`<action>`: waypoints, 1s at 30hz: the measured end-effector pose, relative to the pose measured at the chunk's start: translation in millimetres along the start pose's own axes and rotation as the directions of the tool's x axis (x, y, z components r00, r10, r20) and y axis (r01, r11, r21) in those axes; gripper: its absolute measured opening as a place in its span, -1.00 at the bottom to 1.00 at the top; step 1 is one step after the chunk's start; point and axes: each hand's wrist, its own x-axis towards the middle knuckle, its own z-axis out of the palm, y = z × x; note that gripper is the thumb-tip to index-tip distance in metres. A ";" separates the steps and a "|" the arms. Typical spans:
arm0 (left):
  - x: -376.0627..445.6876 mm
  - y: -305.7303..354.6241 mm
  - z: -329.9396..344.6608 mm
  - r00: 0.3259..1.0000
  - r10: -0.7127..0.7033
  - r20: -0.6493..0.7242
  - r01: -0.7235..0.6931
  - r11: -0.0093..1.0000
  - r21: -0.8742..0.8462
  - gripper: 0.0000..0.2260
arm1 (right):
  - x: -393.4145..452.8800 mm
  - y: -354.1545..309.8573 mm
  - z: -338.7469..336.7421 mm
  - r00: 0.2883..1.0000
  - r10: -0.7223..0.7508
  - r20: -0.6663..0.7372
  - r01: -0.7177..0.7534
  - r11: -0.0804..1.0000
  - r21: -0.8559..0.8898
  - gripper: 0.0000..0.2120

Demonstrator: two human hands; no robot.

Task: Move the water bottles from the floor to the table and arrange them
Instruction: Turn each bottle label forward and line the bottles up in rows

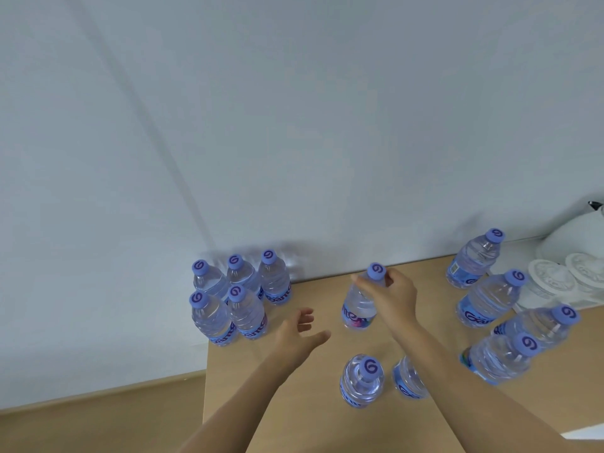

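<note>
Gripping the upright bottle [359,302] by its neck with your right hand [390,297], you have the five-bottle cluster [238,299] at nine o'clock on the table [294,403], nearer your empty, loose-fingered left hand [299,331].

Soft, even, bluish light; faint shadows; wide-angle bending; slight blur.

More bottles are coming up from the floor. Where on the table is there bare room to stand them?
Bare table lies along the near edge, left of the two front bottles, and between the left cluster and the bottle the right hand grips. The right side is crowded with bottles and glassware.
</note>
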 end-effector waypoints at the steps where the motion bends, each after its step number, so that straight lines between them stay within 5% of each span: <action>1: -0.3 1.4 -0.2 1.000 0.011 0.017 -0.011 1.000 0.008 -0.41 | -1.6 -6.5 0.7 0.999 -0.050 0.018 0.050 0.999 -0.002 -0.66; 5: -7.2 13.9 0.1 0.991 0.102 0.084 -0.102 0.995 -0.005 -0.17 | -12.6 -42.9 4.8 0.972 -0.232 0.023 0.233 0.972 -0.024 -0.53; 11: -15.2 35.8 -0.6 0.967 0.247 -0.063 -0.255 0.941 -0.224 -0.36 | -39.4 -98.1 18.0 0.938 -0.347 -0.013 0.343 0.932 -0.120 -0.45; 21: -43.1 43.8 -6.8 0.957 0.230 -0.175 -0.278 0.897 -0.344 -0.53 | -75.8 -118.6 49.8 0.945 -0.219 0.243 0.179 0.968 0.176 -0.70; 30: -55.7 52.9 -32.2 0.978 0.207 0.026 -0.183 0.912 -0.366 -0.54 | -71.8 -141.2 44.5 0.920 -0.214 0.330 0.107 0.943 0.315 -0.87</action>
